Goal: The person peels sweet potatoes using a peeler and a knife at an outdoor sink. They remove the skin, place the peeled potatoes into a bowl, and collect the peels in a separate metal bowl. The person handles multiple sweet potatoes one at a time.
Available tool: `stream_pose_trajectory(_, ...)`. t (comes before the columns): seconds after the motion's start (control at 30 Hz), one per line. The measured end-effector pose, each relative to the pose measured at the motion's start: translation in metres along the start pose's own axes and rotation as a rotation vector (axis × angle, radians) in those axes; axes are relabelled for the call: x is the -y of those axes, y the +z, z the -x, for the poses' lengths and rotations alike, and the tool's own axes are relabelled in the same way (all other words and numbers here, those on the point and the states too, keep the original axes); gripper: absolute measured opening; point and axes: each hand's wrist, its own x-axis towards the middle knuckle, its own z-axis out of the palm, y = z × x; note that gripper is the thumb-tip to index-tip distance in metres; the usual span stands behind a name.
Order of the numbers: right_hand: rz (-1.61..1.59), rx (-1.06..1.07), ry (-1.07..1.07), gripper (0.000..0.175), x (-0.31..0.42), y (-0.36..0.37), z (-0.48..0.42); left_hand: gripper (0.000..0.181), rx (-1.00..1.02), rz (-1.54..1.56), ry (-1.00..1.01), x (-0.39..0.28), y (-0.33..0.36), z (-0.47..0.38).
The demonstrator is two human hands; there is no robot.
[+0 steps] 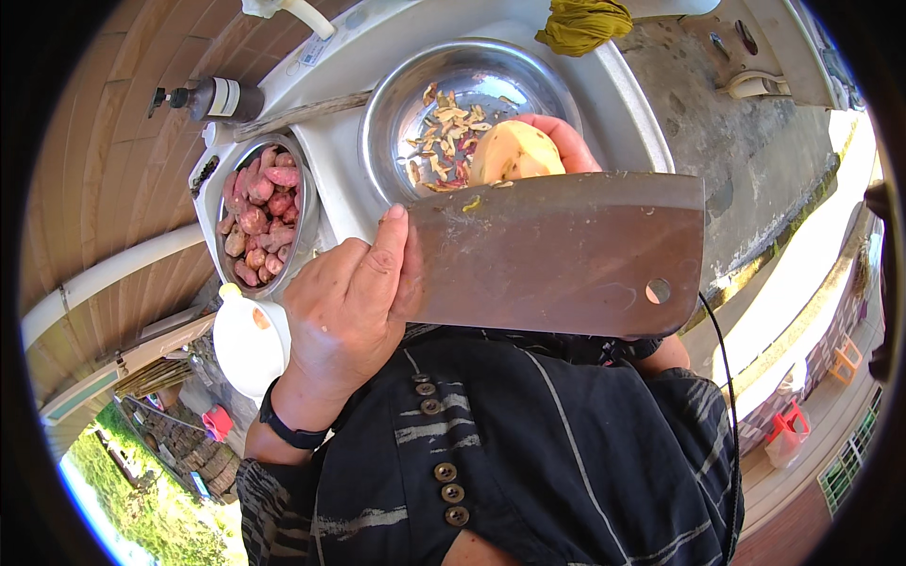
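Observation:
A large cleaver (552, 255) with a hole near its far corner lies across the view, its broad face toward me. My left hand (354, 293) grips it at the left end, thumb resting against the blade; the fingers cover the handle. Behind the blade's upper edge is a peeled, pale yellow sweet potato (517, 152) with brown spots. My right hand (566, 141) holds it from the far side, and the cleaver hides much of that hand and forearm. Beneath them, a stainless steel basin (545, 78) contains peel scraps (449, 127). Bits of residue cling to the blade.
The basin sits in a white sink (333, 152). To its left, a metal bowl (306, 205) holds several unpeeled red sweet potatoes (258, 212). A pump bottle (226, 99), a wooden stick (304, 114), a white container (244, 347) and an olive cloth (584, 27) are around it.

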Motion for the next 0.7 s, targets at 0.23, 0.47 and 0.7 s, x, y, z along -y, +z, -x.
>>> stream_pose_trajectory(0.23,-0.017,0.057,0.079,0.063,0.0006,-0.0003,0.0054,0.038,0.048,0.008,0.003,-0.0016,0.0004,0.0025)
stream_pose_trajectory(0.47,-0.015,0.071,0.095,0.058,-0.0078,0.0032,0.0061,0.037,0.043,-0.025,0.013,0.0001,-0.0036,0.0044)
stream_pose_trajectory(0.7,0.015,0.015,0.144,0.056,-0.0055,0.0062,0.0034,0.035,0.044,-0.055,0.012,0.0012,0.0016,0.0096)
